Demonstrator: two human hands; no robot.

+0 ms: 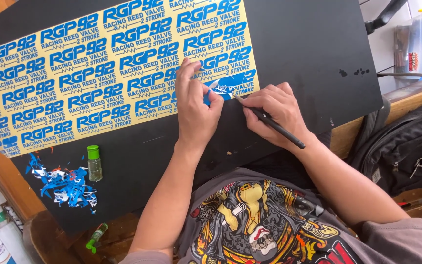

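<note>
A long yellow sheet of blue vinyl stickers lies on a black board. My left hand presses on the sheet's lower right corner, pinching a curled strip of blue vinyl between thumb and forefinger. My right hand is beside it, gripping a thin black craft knife like a pen. The knife's tip touches the sheet's edge near the peeled strip.
A small clear bottle with a green cap stands on the board beside a pile of blue vinyl scraps. A green marker lies below the board's edge. A black backpack with keys sits at the right.
</note>
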